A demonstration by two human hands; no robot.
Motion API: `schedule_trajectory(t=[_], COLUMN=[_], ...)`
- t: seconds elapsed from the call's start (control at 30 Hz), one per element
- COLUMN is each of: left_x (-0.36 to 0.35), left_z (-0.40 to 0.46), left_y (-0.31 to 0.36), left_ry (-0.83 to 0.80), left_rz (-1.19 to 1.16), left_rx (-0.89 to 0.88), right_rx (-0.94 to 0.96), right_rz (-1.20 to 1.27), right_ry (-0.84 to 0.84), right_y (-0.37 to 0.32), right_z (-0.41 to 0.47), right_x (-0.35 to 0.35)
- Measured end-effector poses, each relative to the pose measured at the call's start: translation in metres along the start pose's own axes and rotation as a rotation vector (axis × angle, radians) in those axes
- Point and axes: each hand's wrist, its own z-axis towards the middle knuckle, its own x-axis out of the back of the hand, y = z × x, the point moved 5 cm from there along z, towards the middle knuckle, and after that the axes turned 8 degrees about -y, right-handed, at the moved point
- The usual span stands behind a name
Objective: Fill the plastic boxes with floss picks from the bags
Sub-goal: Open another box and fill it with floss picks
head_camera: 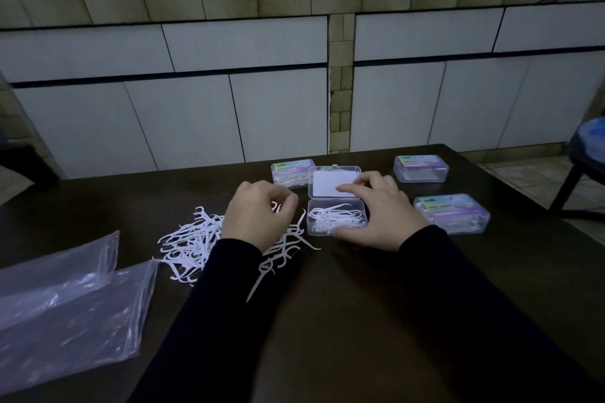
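A clear plastic box [337, 219] lies open on the dark table [360, 304], its lid [334, 183] flipped back, with several white floss picks inside. My right hand [379, 213] rests at the box's right side, its thumb along the front edge and its fingers reaching over the lid. A loose pile of white floss picks [190, 245] lies to the left. My left hand [258, 213] hovers over the pile's right part with curled fingers that pinch a few picks. Three shut, labelled boxes stand around: one behind [288, 172], one at the far right [420, 168], one to the near right [455, 213].
Two clear plastic bags [65, 311] lie flat at the table's left front. White cabinet doors and a tiled ledge rise behind the table. A stool [586, 154] stands past the table's right edge.
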Motion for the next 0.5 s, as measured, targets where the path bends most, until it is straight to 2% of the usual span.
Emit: schedule_trajectory(t=[0.1,0.2,0.33,0.5], left_x=[0.007,0.009,0.008,0.003], left_z=[-0.006,-0.014,-0.021,-0.021], left_y=[-0.014,-0.031,-0.044,-0.041], left_ry=[-0.092,-0.241,-0.447,-0.507], left_rz=[-0.005,0.031,0.079,0.105], left_rx=[0.014,0.078,0.180,0.175], right_rx=[0.163,0.291,0.273,0.198], right_rz=[-0.080,-0.178,-0.248,-0.422], right_ry=[0.043,-0.006,-0.131,-0.235], right_y=[-0.033,-0.061,-0.075,-0.083], right_z=[-0.005,-0.004,0.008,0.022], right_x=[-0.001,-0.011,-0.021,-0.024])
